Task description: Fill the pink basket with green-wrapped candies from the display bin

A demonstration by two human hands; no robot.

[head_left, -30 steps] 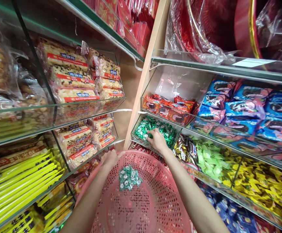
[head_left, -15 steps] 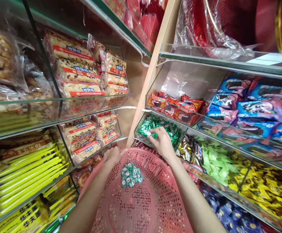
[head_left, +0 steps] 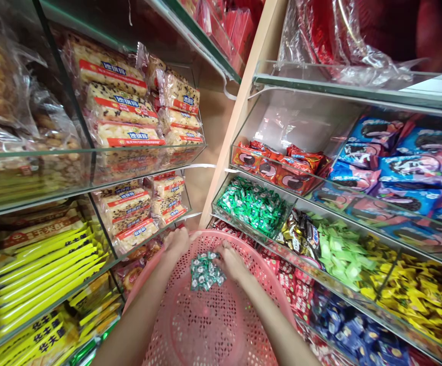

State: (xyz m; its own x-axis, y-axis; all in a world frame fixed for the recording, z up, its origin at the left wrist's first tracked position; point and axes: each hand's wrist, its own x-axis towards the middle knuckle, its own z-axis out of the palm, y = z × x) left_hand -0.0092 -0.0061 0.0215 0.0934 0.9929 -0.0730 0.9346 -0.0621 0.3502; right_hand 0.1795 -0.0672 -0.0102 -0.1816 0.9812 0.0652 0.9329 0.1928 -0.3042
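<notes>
My left hand [head_left: 178,243] is closed over the far left rim of a pink perforated plastic basket [head_left: 259,310], which tilts toward me. Inside the basket lies a small heap of green-wrapped candies [head_left: 206,274]. Over the right edge of that heap is my right hand [head_left: 229,260], its fingers curled together at the candies. Whatever it may hold is hidden by the fingers. Beyond the basket, a clear shelf bin holds many more of the same green candies [head_left: 253,206].
Glass shelves meet at a wooden post [head_left: 228,137]. Packaged snack bars [head_left: 124,109] and yellow packets [head_left: 45,269] line the left. On the right are red packets [head_left: 278,165], blue packets [head_left: 415,168], light green candies [head_left: 343,249] and yellow candies [head_left: 427,295].
My right hand has moved from the green candy bin down and left into the basket, over the candy heap. My left hand stays on the rim.
</notes>
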